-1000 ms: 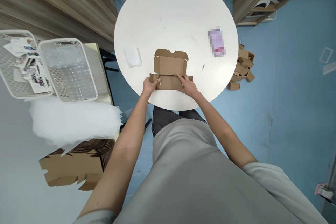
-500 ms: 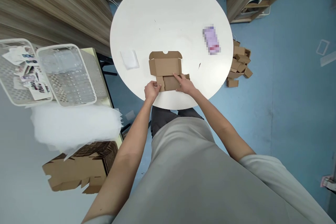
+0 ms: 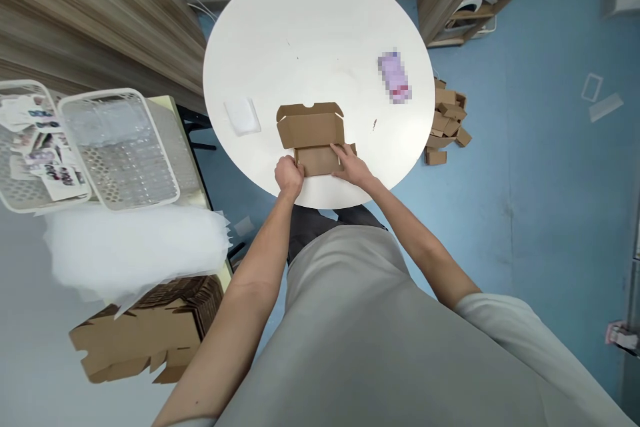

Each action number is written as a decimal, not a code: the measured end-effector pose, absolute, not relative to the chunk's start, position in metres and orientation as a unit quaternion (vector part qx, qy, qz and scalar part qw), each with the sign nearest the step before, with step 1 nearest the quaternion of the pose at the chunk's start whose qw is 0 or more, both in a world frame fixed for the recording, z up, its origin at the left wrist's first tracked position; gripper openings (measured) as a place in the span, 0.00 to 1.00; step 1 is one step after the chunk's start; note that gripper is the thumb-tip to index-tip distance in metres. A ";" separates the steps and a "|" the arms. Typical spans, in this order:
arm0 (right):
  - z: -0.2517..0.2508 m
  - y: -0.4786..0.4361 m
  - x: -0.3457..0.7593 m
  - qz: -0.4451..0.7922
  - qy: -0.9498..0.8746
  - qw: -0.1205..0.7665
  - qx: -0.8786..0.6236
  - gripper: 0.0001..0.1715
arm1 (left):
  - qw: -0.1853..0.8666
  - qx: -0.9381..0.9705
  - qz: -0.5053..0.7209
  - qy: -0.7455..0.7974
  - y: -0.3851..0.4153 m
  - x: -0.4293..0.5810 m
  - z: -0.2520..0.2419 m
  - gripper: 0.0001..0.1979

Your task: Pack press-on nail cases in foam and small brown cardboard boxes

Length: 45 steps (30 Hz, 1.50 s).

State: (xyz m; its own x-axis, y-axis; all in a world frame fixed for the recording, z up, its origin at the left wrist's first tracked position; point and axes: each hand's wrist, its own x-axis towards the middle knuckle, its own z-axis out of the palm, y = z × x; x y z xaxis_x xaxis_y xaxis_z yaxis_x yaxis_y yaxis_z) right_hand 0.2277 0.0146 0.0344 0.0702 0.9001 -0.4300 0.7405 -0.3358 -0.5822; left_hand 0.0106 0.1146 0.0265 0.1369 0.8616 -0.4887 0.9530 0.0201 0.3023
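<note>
A brown cardboard box [image 3: 311, 130], partly folded, lies near the front edge of the round white table [image 3: 320, 27]. Its lid panel stands open toward the far side. My left hand [image 3: 289, 175] is closed around the box's left side wall, the thumb at the inner corner. My right hand [image 3: 352, 165] rests over the right end with its fingers spread, fingertips on the base and side flap. Part of that right end is hidden under the hand. Left of the box lies a white translucent packet [image 3: 243, 115].
A pixelated purple item [image 3: 395, 77] lies at the table's right. On the left side stand two white baskets [image 3: 120, 147], a pile of white sheets [image 3: 140, 243] and stacked flat cardboard boxes [image 3: 140, 337]. Small brown boxes [image 3: 447, 117] are heaped on the floor to the right.
My left hand has turned the left side flap up from lying outward, and its fingers have closed round it. The lid panel leans up more. My right hand stays on the right end.
</note>
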 end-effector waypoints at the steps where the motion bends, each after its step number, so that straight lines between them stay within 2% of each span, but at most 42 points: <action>1: 0.036 0.007 0.229 0.357 -0.557 0.137 -0.737 0.46 | 0.287 0.697 -0.084 0.652 0.114 0.011 0.027 0.09; 3: 0.038 -0.009 0.234 0.305 -0.506 0.186 -0.785 0.34 | 0.281 0.700 -0.093 0.650 0.113 0.010 0.027 0.09; 5: 0.037 -0.020 0.240 0.294 -0.424 0.192 -0.835 0.28 | 0.281 0.704 -0.096 0.645 0.111 0.010 0.028 0.09; 7: 0.035 -0.026 0.244 0.336 -0.360 0.170 -0.854 0.23 | 0.281 0.705 -0.099 0.643 0.109 0.009 0.029 0.10; 10: 0.032 -0.027 0.241 0.389 -0.335 0.150 -0.845 0.09 | 0.284 0.703 -0.103 0.643 0.106 0.008 0.032 0.09; 12: 0.035 -0.026 0.233 0.392 -0.338 0.156 -0.841 0.06 | 0.288 0.701 -0.105 0.644 0.105 0.007 0.033 0.09; 15: 0.043 -0.028 0.216 0.385 -0.364 0.164 -0.832 0.06 | 0.295 0.696 -0.110 0.645 0.103 0.007 0.034 0.09; 18: 0.052 -0.028 0.197 0.365 -0.419 0.125 -0.822 0.08 | 0.302 0.692 -0.108 0.647 0.100 0.009 0.036 0.09; 23: 0.065 -0.019 0.178 0.330 -0.486 0.030 -0.809 0.19 | 0.310 0.685 -0.086 0.653 0.090 0.011 0.040 0.08; 26: 0.071 -0.014 0.176 0.321 -0.502 0.002 -0.803 0.25 | 0.319 0.672 -0.081 0.663 0.085 0.010 0.041 0.09; 30: 0.072 -0.018 0.179 0.309 -0.532 -0.016 -0.788 0.29 | 0.328 0.659 -0.063 0.674 0.083 0.006 0.041 0.08; 37: 0.064 -0.017 0.185 0.304 -0.559 -0.030 -0.770 0.29 | 0.329 0.663 -0.060 0.670 0.079 0.005 0.039 0.10; 42: 0.053 -0.005 0.184 0.320 -0.578 -0.047 -0.749 0.21 | 0.331 0.659 -0.051 0.674 0.078 0.006 0.039 0.09; 45: 0.047 -0.003 0.185 0.334 -0.574 -0.053 -0.746 0.22 | 0.323 0.665 -0.061 0.671 0.079 0.005 0.038 0.10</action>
State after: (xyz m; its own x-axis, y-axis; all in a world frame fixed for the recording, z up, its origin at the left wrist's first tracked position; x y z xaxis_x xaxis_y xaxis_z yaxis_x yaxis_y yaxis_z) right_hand 0.1847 -0.0034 0.0466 0.1177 0.8210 -0.5586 0.8913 -0.3354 -0.3051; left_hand 0.0046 0.0786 0.0379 0.0925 0.8521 -0.5151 0.9315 0.1086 0.3471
